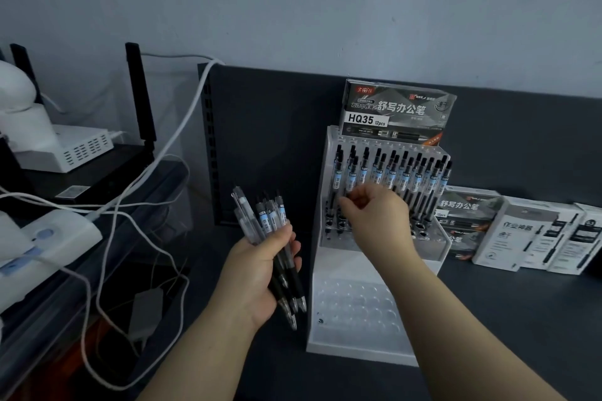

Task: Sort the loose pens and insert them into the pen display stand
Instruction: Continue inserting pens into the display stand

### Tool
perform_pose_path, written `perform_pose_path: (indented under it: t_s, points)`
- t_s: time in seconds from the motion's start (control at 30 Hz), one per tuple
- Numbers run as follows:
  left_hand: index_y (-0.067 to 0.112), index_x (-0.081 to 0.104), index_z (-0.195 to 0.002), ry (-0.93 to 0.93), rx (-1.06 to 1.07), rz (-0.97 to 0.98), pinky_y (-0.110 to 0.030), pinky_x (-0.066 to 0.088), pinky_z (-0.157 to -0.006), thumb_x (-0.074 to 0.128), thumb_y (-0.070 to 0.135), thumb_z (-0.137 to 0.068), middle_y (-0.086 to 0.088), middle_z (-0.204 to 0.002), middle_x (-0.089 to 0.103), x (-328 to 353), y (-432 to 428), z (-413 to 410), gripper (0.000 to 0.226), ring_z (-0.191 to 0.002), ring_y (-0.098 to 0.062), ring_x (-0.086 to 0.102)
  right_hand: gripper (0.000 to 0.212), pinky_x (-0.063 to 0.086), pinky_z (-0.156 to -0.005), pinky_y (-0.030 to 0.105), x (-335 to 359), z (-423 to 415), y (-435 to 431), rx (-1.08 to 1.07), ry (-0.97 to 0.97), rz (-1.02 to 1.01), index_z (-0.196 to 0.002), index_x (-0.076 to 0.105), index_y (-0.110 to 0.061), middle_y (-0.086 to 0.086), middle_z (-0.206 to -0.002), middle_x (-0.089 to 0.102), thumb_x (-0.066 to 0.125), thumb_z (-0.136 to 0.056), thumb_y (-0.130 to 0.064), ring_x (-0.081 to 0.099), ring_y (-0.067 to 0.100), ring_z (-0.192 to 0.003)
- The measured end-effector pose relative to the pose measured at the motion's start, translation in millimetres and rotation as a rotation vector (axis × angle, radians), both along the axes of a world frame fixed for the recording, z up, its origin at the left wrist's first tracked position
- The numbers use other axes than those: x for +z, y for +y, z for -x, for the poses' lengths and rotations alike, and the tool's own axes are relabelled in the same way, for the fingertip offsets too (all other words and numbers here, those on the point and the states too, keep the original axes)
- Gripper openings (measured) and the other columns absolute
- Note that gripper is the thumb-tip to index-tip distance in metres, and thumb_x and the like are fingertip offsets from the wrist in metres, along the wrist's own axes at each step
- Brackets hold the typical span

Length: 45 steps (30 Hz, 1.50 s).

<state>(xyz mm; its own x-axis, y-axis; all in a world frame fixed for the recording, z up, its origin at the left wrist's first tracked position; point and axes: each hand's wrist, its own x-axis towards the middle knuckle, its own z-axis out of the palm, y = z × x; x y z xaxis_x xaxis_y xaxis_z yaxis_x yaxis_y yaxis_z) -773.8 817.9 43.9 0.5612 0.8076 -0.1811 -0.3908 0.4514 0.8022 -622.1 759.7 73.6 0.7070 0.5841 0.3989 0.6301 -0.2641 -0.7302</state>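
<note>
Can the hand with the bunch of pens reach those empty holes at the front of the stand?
Probably yes. The left hand is right beside the front holes, and nothing covers their left part. The right forearm crosses over the right side, and the fingers are busy gripping the pens.

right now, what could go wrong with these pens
1. The left hand holds a splayed bundle of pens, tips down; one could slip out and drop.
2. The right hand reaches among the closely packed standing pens in the display stand; it might knock neighbours askew or out of their holes.
</note>
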Motion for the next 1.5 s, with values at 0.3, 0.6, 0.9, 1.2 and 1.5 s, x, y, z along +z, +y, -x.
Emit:
perform_pose_path:
  t_s: [0.3, 0.6, 0.9, 1.2, 1.5]
  points:
    - [0.01, 0.067, -0.096, 0.011, -0.023, -0.011, -0.03, 0.053, -0.065, 0.066, 0.012, -0.082, -0.001, -0.074, 0.068, 3, 0, 1, 0.014, -0.071, -0.013, 0.065, 0.015, 0.041, -0.062, 0.023, 8, 1, -3, -0.006, -0.068, 0.127, -0.094, 0.063, -0.009, -0.002, -0.077, 0.059, 0.063, -0.088, -0.023, 0.057, 0.015, -0.073]
    - [0.004, 0.068, -0.093, 0.036, -0.078, -0.05, -0.032, 0.051, -0.062, 0.064, 0.014, -0.085, -0.009, -0.076, 0.068, 3, -10, -5, 0.013, -0.068, -0.02, 0.065, 0.006, 0.05, -0.06, 0.024, -2, 50, -33, 0.322, 0.264, 0.092, -0.083, 0.067, -0.023, -0.003, -0.07, 0.067, 0.066, -0.086, -0.027, 0.058, 0.004, -0.061]
    - [0.0, 0.067, -0.106, 0.027, -0.191, -0.038, -0.033, 0.055, -0.068, 0.061, 0.015, -0.086, -0.019, -0.1, 0.071, 4, -20, -11, 0.026, -0.087, -0.028, 0.07, 0.013, 0.034, -0.045, 0.019, -9, 46, -44, 0.388, 0.397, 0.071, -0.079, 0.071, -0.022, -0.003, -0.062, 0.062, 0.062, -0.088, -0.025, 0.04, 0.003, -0.042]
    - [0.01, 0.067, -0.088, 0.064, -0.028, 0.058, -0.035, 0.054, -0.065, 0.068, 0.013, -0.083, -0.002, -0.065, 0.065, 5, -15, -14, 0.006, -0.06, -0.014, 0.062, 0.012, 0.051, -0.056, 0.02, 25, 5, -47, 0.112, 0.311, -0.268, -0.098, 0.069, -0.018, -0.007, -0.075, 0.068, 0.062, -0.089, -0.023, 0.057, 0.004, -0.057]
    - [0.008, 0.067, -0.092, 0.036, 0.0, 0.183, -0.033, 0.051, -0.067, 0.063, 0.021, -0.087, -0.002, -0.069, 0.059, 3, -16, -13, 0.014, -0.063, -0.015, 0.057, 0.025, 0.044, -0.05, 0.016, 7, -14, -24, 0.024, 0.004, -0.056, -0.114, 0.067, -0.013, -0.01, -0.067, 0.059, 0.056, -0.094, -0.023, 0.054, 0.008, -0.055]
